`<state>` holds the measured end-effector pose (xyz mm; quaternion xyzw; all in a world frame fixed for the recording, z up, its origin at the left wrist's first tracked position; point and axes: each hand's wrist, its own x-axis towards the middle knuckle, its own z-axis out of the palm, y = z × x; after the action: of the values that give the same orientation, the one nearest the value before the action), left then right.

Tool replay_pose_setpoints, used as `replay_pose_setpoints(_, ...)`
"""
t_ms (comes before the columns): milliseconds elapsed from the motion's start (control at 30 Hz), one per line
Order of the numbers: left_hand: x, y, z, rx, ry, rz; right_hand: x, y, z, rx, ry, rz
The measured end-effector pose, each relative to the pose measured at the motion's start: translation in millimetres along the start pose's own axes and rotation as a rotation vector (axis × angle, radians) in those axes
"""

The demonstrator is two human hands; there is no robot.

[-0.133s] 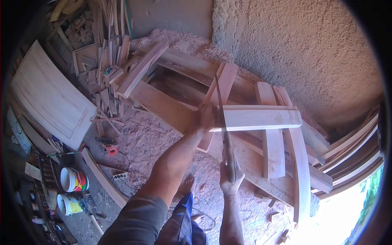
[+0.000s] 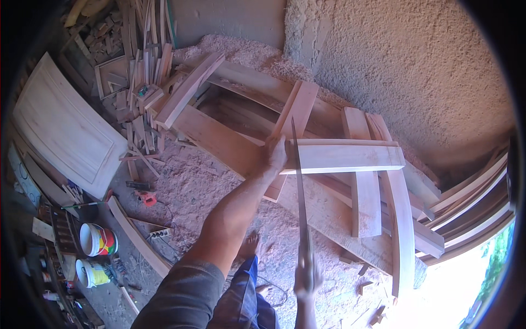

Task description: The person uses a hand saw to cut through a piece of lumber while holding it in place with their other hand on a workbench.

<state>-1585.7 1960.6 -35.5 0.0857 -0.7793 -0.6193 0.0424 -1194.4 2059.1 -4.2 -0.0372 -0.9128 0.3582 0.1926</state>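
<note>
My right hand [image 2: 307, 281] grips the handle of a handsaw [image 2: 301, 203] low in the view. The saw's long narrow blade points away from me, lying across a pale wooden board [image 2: 348, 158] close to its left end. That board rests crosswise over other timbers, with a groove along its far edge. Just left of the blade, my left hand [image 2: 275, 153] is closed over the board's end; its fingertips are partly hidden. Beneath that hand, a reddish plank [image 2: 300, 107] runs across the larger beams.
Two beams [image 2: 353, 222] [image 2: 402, 236] lie crosswise at the right. A panelled door [image 2: 71, 131] leans at the left, near two paint buckets [image 2: 98, 239]. A red power tool [image 2: 146, 198] sits on shavings. A rough wall [image 2: 405, 71] stands behind.
My right hand has pulled the saw back toward me, so more of the blade shows on the near side of the board. My left hand stays at the board's end.
</note>
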Motion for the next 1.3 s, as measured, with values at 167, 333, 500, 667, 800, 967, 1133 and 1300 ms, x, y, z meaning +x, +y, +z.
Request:
replay_pose_setpoints(167,-9.2,-7.5,-4.2,0.626,0.017,0.533,-56.1,-32.5,-30.1,-0.228,-0.094,0.153)
replay_pose_setpoints(333,-1.3,-10.8,-1.7,0.564,-0.008,0.483,104.1,-5.0,24.3,0.095,0.163,-0.113)
replay_pose_setpoints(500,10.5,-25.4,-9.6,0.640,0.021,0.521,10.1,-23.3,-15.7,-0.021,0.029,-0.058)
replay_pose_setpoints(667,-5.5,-19.7,5.8,0.606,0.045,0.475,-38.3,-26.2,-27.1,-0.150,0.007,0.022)
replay_pose_setpoints(800,-9.1,-9.1,5.2,0.517,-0.023,0.415,79.9,-12.8,5.8,0.141,0.084,0.030)
replay_pose_setpoints(967,10.4,-40.9,-1.0,0.521,0.176,0.547,18.2,-33.7,-17.4,-0.002,-0.049,0.045)
replay_pose_setpoints(1133,0.8,-26.9,4.8,0.592,0.088,0.555,-22.2,-32.3,-24.1,-0.105,0.090,-0.106)
replay_pose_setpoints(1300,13.3,-40.1,13.8,0.024,-0.042,0.085,68.9,-24.4,8.5,0.051,0.201,-0.096)
